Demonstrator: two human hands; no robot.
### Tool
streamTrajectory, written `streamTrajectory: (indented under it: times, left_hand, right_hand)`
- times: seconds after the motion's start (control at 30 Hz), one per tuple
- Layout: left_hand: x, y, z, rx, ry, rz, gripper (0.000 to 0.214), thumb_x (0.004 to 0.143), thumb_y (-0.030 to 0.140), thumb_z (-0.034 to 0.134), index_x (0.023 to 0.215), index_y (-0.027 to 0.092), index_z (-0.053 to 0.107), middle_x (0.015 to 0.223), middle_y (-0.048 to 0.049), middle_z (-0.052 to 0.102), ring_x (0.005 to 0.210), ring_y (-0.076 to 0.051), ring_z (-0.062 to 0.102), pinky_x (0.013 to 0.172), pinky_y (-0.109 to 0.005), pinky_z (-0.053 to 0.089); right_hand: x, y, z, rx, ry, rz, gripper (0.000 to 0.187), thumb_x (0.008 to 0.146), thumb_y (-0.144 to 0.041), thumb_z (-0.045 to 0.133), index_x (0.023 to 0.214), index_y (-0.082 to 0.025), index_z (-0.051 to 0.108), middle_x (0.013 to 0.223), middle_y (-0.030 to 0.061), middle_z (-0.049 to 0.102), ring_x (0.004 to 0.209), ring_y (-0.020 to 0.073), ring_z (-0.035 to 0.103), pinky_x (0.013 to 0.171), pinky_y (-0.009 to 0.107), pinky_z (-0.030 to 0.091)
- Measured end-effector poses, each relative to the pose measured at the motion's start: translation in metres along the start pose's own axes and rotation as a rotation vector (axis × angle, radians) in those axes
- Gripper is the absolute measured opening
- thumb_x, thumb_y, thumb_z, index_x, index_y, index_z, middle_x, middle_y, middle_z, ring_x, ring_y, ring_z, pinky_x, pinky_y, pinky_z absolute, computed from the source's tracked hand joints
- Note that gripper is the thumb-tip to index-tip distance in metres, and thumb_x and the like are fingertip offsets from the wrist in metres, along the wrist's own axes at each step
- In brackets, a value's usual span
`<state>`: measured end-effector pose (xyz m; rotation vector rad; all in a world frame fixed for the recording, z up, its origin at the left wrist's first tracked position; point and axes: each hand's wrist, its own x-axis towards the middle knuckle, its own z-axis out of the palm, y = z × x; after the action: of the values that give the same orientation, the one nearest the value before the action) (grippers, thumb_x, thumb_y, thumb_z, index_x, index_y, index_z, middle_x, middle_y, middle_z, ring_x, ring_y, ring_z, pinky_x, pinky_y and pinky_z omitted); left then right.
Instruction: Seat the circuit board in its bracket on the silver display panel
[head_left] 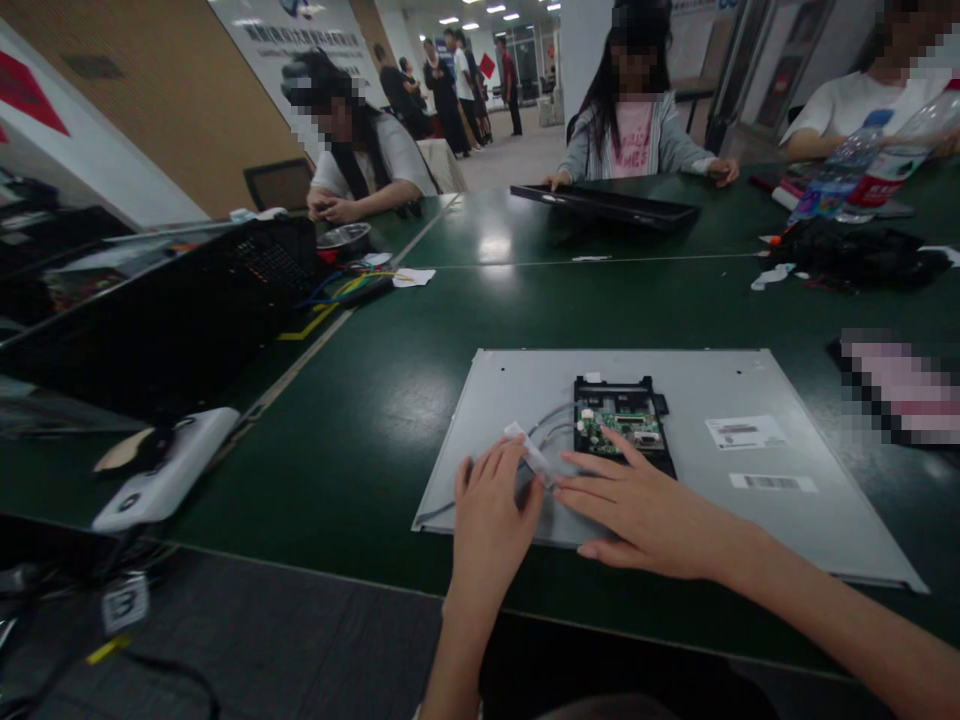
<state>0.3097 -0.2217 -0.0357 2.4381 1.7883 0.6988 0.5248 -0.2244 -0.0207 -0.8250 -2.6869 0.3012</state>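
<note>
A grey metal panel [750,390], the back of a flat screen, lies face down on the dark green table [375,400]. A small green circuit board [621,428] sits in a black frame near its middle. Grey wires [551,415] run from the board toward a strip of white tape [529,448]. My left hand [491,510] rests on the panel with its fingers at the tape. My right hand [637,505] lies flat on the panel, fingers spread, fingertips touching the tape and the board's lower edge.
A white device [169,465] and black equipment [150,310] lie to the left. Coloured wires [349,285], a black screen [607,203], plastic bottles [862,170] and a black bag [855,255] sit farther back. Three other people sit around the table.
</note>
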Motion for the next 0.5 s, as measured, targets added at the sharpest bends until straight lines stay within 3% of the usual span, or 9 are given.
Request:
streamTrajectory:
  times: [0.23,0.5]
  left_hand:
    - [0.000,0.003,0.001,0.043,0.008,0.023,0.031,0.092,0.027,0.055,0.122,0.020,0.054,0.134,-0.0139,0.060,0.125,-0.028,0.054,0.106,-0.054,0.035]
    - [-0.003,0.000,0.001,0.042,-0.006,0.028,0.029,0.093,0.025,0.055,0.121,0.019,0.053,0.136,-0.0138,0.058,0.128,-0.027,0.052,0.107,-0.053,0.035]
  right_hand:
    - [-0.010,0.009,-0.010,-0.085,0.100,0.035,0.040,0.100,-0.035,0.044,0.136,-0.020,0.053,0.138,0.0055,0.061,0.139,0.0247,0.041,0.119,0.053,0.022]
    - [-0.032,0.047,-0.025,-0.184,0.253,0.323,0.041,0.098,-0.036,0.043,0.136,-0.022,0.053,0.138,0.0074,0.060,0.135,0.0273,0.046,0.113,0.056,0.033]
